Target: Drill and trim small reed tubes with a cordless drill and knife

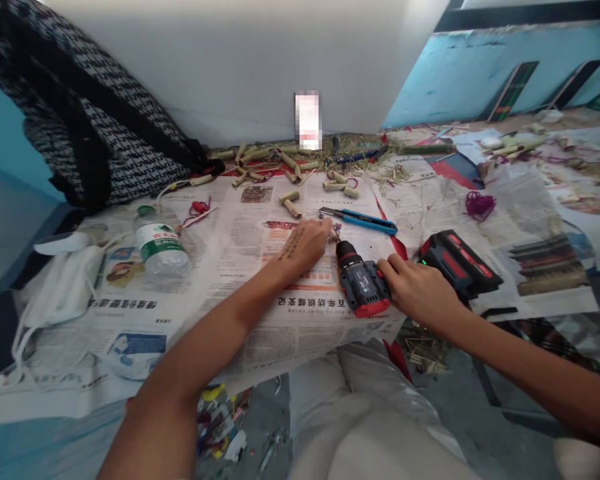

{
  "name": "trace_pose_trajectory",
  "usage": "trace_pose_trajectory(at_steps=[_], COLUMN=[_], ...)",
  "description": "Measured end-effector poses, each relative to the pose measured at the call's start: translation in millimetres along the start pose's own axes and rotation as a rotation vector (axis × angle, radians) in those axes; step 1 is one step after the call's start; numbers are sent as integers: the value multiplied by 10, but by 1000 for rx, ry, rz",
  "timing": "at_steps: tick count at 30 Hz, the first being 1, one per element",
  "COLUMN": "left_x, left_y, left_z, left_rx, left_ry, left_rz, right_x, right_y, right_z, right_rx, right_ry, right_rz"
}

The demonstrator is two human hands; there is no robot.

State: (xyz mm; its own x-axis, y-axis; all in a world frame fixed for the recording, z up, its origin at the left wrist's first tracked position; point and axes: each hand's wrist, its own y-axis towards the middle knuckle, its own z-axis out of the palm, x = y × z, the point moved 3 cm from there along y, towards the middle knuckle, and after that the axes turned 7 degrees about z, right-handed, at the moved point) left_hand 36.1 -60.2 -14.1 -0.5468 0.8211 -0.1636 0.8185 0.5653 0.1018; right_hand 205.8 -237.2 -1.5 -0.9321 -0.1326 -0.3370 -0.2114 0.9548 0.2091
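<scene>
My right hand is wrapped round the handle of a black and red cordless drill, which lies on its side over the newspaper. The drill's chuck and bit point away from me, and its battery sticks out to the right of the hand. My left hand is closed at the tip of the bit. Whatever those fingers pinch is too small and too covered to name. Just beyond lies a blue utility knife with its blade out. Short cut bamboo pieces rest past the left hand.
Newspaper covers the table. A plastic bottle and a white face mask lie at left, below a patterned backpack. More bamboo and shavings line the wall, where a phone leans. Purple cord lies right.
</scene>
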Motion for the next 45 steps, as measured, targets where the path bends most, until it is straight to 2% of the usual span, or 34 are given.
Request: trace_pose_trajectory(at_steps=[5, 16, 24, 29, 36, 45], left_x=[-18, -46, -44, -50, -59, -71], left_y=[-9, -18, -64, -72, -73, -68], left_z=[-4, -6, -68, -92, -90, -109], left_rx=[-11, 7, 4, 20, 27, 40], left_ry=[20, 33, 53, 43, 51, 56], left_rz=[10, -6, -29, -22, -29, -49], right_x=[-6, -1, 15, 4, -14, -13], right_y=[5, -3, -22, -16, 0, 21], right_z=[1, 11, -15, 7, 26, 6], right_rx=[44, 49, -36, 25, 29, 101], right_ry=[19, 13, -12, 7, 9, 46], right_rz=[9, 17, 38, 52, 28, 35])
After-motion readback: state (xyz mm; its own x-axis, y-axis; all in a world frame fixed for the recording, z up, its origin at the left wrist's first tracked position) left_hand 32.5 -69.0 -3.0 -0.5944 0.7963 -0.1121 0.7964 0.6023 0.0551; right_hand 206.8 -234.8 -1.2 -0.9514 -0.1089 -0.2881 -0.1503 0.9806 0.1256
